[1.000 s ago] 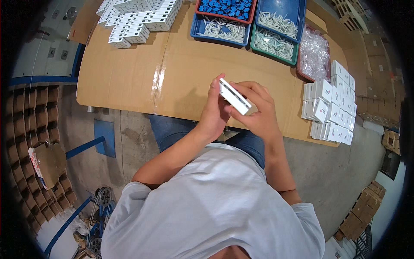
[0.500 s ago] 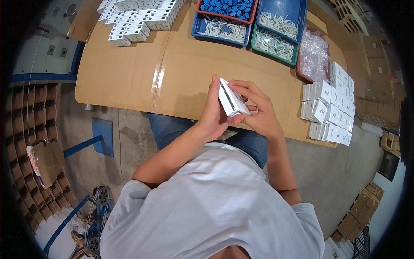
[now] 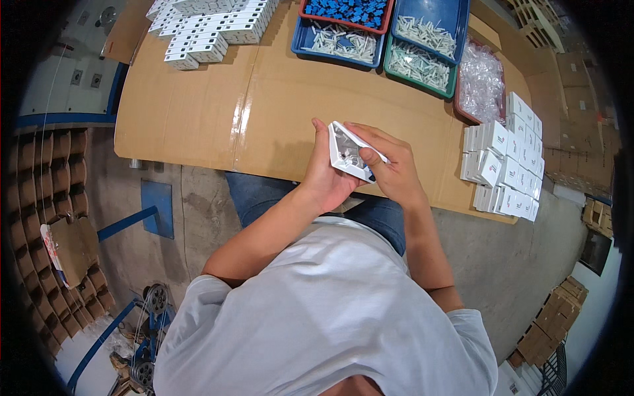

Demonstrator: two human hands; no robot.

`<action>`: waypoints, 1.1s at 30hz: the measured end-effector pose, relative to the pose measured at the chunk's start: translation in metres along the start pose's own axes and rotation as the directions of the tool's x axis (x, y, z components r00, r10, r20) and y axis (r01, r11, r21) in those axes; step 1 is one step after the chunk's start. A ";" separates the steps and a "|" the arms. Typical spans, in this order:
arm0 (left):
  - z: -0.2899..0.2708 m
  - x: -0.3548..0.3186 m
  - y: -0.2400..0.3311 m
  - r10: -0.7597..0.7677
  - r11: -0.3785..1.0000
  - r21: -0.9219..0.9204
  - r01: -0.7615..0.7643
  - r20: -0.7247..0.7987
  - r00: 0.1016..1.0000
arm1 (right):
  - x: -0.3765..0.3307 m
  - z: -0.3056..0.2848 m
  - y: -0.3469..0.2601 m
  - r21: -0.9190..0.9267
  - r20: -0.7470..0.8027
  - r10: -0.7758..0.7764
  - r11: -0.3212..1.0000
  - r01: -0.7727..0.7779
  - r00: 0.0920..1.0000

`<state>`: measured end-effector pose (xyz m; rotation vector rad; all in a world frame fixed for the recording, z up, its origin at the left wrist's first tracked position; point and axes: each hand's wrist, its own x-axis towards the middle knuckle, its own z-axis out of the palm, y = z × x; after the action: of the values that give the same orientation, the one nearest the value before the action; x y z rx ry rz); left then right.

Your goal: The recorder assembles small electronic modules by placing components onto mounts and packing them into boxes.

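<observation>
Got the white case [image 3: 333,153] open now, just above the centre of the frame! Showing a narrow side with a dark strip a second ago, rolled over slightly half a second ago, and now gaping toward the camera, baring a greyish hollow [image 3: 343,142] with small pale pieces [image 3: 350,159] inside. Brought the thumb of the right hand [image 3: 397,170] up from the lower end, over the opening. Laid the fingers flatter along the upper right side. Eased the thumb of the left hand [image 3: 323,176] a touch leftward, beside the upper left corner.
</observation>
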<state>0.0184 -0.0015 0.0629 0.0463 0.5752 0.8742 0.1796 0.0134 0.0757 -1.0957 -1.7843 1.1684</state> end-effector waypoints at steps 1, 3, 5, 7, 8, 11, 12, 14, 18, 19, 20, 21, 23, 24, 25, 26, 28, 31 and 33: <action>0.000 0.001 0.000 -0.018 1.000 -0.018 0.017 -0.024 1.000 | 0.000 0.001 0.000 0.000 0.000 0.002 1.000 -0.002 1.000; -0.003 0.004 -0.001 -0.037 0.999 -0.037 0.035 -0.048 0.998 | 0.002 0.003 0.001 0.071 -0.035 0.040 0.997 -0.038 0.999; -0.009 0.008 0.000 -0.064 0.996 -0.066 0.061 -0.041 0.997 | 0.002 0.007 0.006 0.064 -0.061 0.035 0.997 -0.031 0.998; -0.010 0.009 0.001 -0.060 0.997 -0.054 0.058 -0.037 0.998 | 0.002 0.008 0.006 0.056 -0.086 0.029 0.998 -0.024 0.996; -0.010 0.010 0.000 -0.055 0.998 -0.043 0.054 -0.031 0.998 | 0.002 0.008 0.005 0.066 -0.066 0.090 0.994 -0.086 0.994; -0.014 0.011 -0.002 -0.069 0.996 -0.060 0.067 -0.031 0.997 | 0.001 0.010 0.005 0.071 -0.040 0.177 0.982 -0.174 0.983; -0.016 0.011 -0.003 -0.069 0.996 -0.061 0.067 -0.032 0.997 | 0.000 0.010 0.006 0.066 -0.034 0.203 0.977 -0.201 0.979; -0.020 0.012 -0.005 -0.072 0.997 -0.028 0.071 -0.027 0.997 | 0.000 0.008 0.007 0.059 -0.016 0.229 0.972 -0.227 0.973; -0.025 0.015 -0.008 -0.093 0.994 -0.058 0.093 -0.007 0.996 | -0.003 0.007 0.010 0.044 -0.005 0.212 0.976 -0.212 0.977; -0.024 0.014 -0.008 -0.096 0.993 -0.063 0.096 0.002 0.995 | -0.003 0.007 0.011 0.044 -0.006 0.214 0.976 -0.213 0.977; -0.024 0.013 -0.009 -0.098 0.993 -0.068 0.099 0.011 0.995 | -0.003 0.007 0.012 0.067 0.008 0.237 0.969 -0.237 0.972; -0.025 0.014 -0.009 -0.100 0.993 -0.068 0.101 0.011 0.995 | -0.003 0.007 0.013 0.091 0.023 0.259 0.961 -0.260 0.966; -0.028 0.016 -0.008 -0.102 0.994 -0.049 0.101 0.001 0.995 | -0.004 0.007 0.015 0.085 0.031 0.257 0.962 -0.259 0.966; -0.028 0.016 -0.008 -0.100 0.994 -0.049 0.100 -0.001 0.995 | -0.004 0.007 0.016 0.079 0.038 0.256 0.963 -0.259 0.966; -0.027 0.015 -0.007 -0.100 0.994 -0.034 0.100 -0.001 0.995 | -0.004 0.008 0.017 0.079 0.037 0.257 0.963 -0.259 0.966; -0.027 0.015 -0.007 -0.100 0.995 -0.020 0.099 -0.001 0.995 | -0.004 0.008 0.017 0.079 0.032 0.230 0.969 -0.232 0.973; -0.026 0.015 -0.006 -0.111 0.994 -0.016 0.111 -0.007 0.994 | -0.005 0.009 0.018 0.081 0.027 0.203 0.976 -0.205 0.979; -0.030 0.016 -0.009 -0.118 0.993 -0.034 0.117 -0.020 0.993 | -0.007 0.009 0.020 0.090 0.041 0.235 0.967 -0.238 0.971; -0.038 0.019 -0.012 -0.113 0.992 -0.055 0.111 -0.027 0.993 | -0.007 0.005 0.021 0.179 0.076 0.292 0.937 -0.302 0.953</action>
<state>0.0174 -0.0021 0.0186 -0.0479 0.5768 0.7817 0.1831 0.0100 0.0531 -1.2612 -1.5396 1.5232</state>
